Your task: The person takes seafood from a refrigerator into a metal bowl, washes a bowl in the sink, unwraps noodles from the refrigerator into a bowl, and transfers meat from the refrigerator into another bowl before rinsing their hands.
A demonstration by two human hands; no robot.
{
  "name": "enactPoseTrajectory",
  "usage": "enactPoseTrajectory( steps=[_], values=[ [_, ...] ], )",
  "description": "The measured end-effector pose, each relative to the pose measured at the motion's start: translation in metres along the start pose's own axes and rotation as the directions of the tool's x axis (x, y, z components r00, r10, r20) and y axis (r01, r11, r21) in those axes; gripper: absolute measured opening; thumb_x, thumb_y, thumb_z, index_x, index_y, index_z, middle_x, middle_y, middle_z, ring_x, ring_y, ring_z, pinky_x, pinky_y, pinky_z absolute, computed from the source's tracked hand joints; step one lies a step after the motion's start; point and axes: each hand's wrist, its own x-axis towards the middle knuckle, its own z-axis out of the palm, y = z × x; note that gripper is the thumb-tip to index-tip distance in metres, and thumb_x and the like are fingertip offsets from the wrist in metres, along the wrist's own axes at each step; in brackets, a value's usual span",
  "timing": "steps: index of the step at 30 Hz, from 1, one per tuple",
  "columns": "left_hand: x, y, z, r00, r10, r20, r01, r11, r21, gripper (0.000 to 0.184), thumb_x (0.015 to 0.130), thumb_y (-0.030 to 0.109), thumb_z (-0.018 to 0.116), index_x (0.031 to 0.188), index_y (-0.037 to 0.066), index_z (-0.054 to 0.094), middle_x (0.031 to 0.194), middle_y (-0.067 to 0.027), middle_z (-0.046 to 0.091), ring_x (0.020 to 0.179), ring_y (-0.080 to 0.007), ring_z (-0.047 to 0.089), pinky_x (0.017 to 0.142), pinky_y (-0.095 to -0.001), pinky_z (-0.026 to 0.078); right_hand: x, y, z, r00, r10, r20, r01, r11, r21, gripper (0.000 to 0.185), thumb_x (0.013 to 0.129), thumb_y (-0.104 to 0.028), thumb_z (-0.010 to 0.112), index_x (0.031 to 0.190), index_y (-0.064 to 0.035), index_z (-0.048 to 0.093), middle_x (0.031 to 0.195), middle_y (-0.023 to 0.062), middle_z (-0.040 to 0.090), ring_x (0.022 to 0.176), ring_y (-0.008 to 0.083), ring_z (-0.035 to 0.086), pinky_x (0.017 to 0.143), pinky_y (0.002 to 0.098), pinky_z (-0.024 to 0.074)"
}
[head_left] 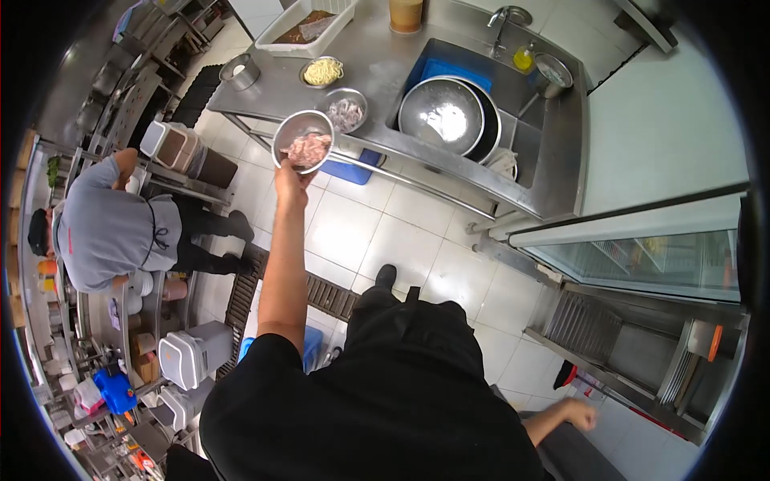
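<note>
My left hand (293, 183) reaches forward and grips a metal bowl (285, 131) by its near rim. Pale pink strips of raw meat (308, 150) lie in this tilted bowl. Just beyond it, at the edge of the steel counter (373, 76), sits a second metal bowl (362, 103) with greyish-white strips in it. A smaller bowl of yellow noodles (323, 72) stands behind that one. Out to my right side hangs my right hand (581, 414), fingers curled and slightly blurred, with nothing visible in it, near an opened glass-doored fridge.
A sink (520, 178) holds large metal basins (441, 116). At the counter's far left are a metal pot (240, 72) and a white tub (277, 20). The open fridge door (642, 256) juts in from the right. A co-worker (120, 220) bends over shelves on the left, beside lidded bins (192, 353).
</note>
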Motion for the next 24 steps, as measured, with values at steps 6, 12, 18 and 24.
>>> enactPoseTrajectory(
  steps=[6,12,18,24],
  values=[
    [0.124,0.045,0.012,1.0,0.015,0.027,-0.014,0.999,-0.045,0.031,0.094,0.018,0.047,0.12,0.003,0.054,0.113,-0.0145,0.065,0.087,-0.0302,0.069,0.075,-0.0402,0.063,-0.319,-0.269,0.076,0.456,0.208,0.865,-0.586,0.802,0.116,0.046,0.092,-0.003,0.052,0.137,-0.0103,0.045,0.124,0.0085,0.049,0.098,0.0176,0.056,0.065,0.0289,0.0547],
    [0.218,0.061,0.063,0.996,-0.023,-0.085,0.024,1.0,0.0,0.021,0.095,0.009,0.047,0.111,-0.001,0.055,0.105,-0.0142,0.059,0.092,-0.0266,0.062,0.083,-0.0442,0.062,-0.442,-0.459,0.232,0.164,-0.132,0.978,-0.72,0.661,0.21,0.043,0.094,-0.006,0.059,0.136,-0.0056,0.048,0.131,0.0094,0.051,0.096,0.0165,0.055,0.077,0.0274,0.0515],
    [0.269,0.061,0.096,0.983,-0.019,-0.181,0.039,0.993,0.109,0.028,0.1,0.012,0.046,0.125,0.0,0.05,0.12,-0.0134,0.056,0.104,-0.0241,0.059,0.086,-0.0458,0.059,-0.528,-0.547,0.49,0.232,-0.332,0.914,-0.341,0.852,0.396,0.052,0.09,-0.014,0.06,0.138,0.0005,0.046,0.138,0.0229,0.048,0.126,0.0358,0.049,0.102,0.041,0.044],
    [0.316,0.033,0.103,0.961,-0.03,-0.277,0.083,0.98,0.18,0.025,0.096,0.009,0.053,0.12,0.003,0.056,0.107,-0.0104,0.067,0.096,-0.0251,0.068,0.078,-0.0397,0.062,-0.624,-0.572,0.681,0.039,-0.528,0.848,0.289,0.818,0.496,0.065,0.092,-0.024,0.052,0.149,0.0007,0.034,0.157,0.0185,0.033,0.143,0.034,0.035,0.117,0.0427,0.0282]
  ],
)
